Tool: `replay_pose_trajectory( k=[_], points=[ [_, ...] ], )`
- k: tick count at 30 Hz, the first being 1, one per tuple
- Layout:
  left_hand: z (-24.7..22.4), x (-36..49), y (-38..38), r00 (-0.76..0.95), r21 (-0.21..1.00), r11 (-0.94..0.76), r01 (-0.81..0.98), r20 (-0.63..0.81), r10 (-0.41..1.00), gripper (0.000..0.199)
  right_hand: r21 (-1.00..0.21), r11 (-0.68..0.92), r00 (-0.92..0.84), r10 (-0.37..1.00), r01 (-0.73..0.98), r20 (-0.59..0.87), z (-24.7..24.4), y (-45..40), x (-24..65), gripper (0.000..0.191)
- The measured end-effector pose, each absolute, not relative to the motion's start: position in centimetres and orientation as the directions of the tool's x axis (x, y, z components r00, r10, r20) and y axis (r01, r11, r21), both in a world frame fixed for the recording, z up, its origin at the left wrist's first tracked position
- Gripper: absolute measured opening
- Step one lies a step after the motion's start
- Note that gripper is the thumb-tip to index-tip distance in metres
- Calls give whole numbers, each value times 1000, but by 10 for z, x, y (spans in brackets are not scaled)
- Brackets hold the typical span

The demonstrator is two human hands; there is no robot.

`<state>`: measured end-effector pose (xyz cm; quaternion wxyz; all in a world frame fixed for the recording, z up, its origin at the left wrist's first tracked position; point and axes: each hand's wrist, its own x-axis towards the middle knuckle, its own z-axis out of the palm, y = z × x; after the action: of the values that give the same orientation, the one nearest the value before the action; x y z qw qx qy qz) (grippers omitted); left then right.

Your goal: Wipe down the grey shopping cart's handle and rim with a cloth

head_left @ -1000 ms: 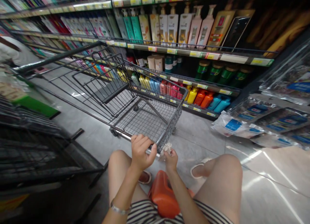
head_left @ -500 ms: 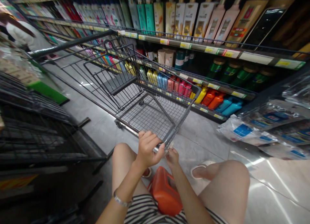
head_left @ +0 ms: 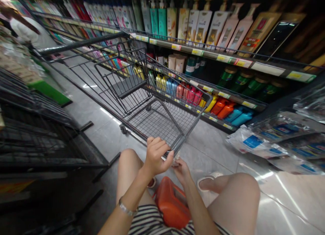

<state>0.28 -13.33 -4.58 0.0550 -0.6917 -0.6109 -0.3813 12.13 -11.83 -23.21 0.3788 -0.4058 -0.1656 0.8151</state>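
A dark metal shopping cart (head_left: 152,109) stands before me, its basket holding nothing that I can see. My left hand (head_left: 156,155) is closed over the rim at the cart's near corner, thumb pointing right. Just below that corner, my right hand (head_left: 181,170) has its fingers pinched together around something small and pale, too blurred to name, close against the cart. An orange bag (head_left: 170,204) rests in my lap between my knees.
Shelves of pump bottles (head_left: 200,25) and coloured bottles (head_left: 220,108) line the far side. Plastic packages (head_left: 259,140) hang at right. Black racks (head_left: 38,133) stand at left, beside a green-edged display (head_left: 50,92). A person in white (head_left: 30,31) is at the upper left.
The view has shifted slightly, so shelves and cart sit a little lower. My left hand keeps its grip on the cart's corner; my right hand stays beneath it, its fingers slightly shifted.
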Motion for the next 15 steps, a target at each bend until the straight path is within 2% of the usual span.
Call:
replay_pose_trajectory(
  k=[4, 10, 15],
  points=[
    [-45, 3, -134, -36, 401, -251, 881, 586, 809, 22, -601, -686, -363, 727, -411, -582, -220, -122, 124, 38],
    [-47, 1, -139, -42, 398, -239, 886, 582, 812, 24, -613, -724, -266, 688, -318, -675, -221, -123, 125, 41],
    [-34, 5, -138, -94, 323, -75, 943, 477, 874, 29, -667, -706, -258, 708, -238, -658, -232, -127, 122, 37]
  ],
)
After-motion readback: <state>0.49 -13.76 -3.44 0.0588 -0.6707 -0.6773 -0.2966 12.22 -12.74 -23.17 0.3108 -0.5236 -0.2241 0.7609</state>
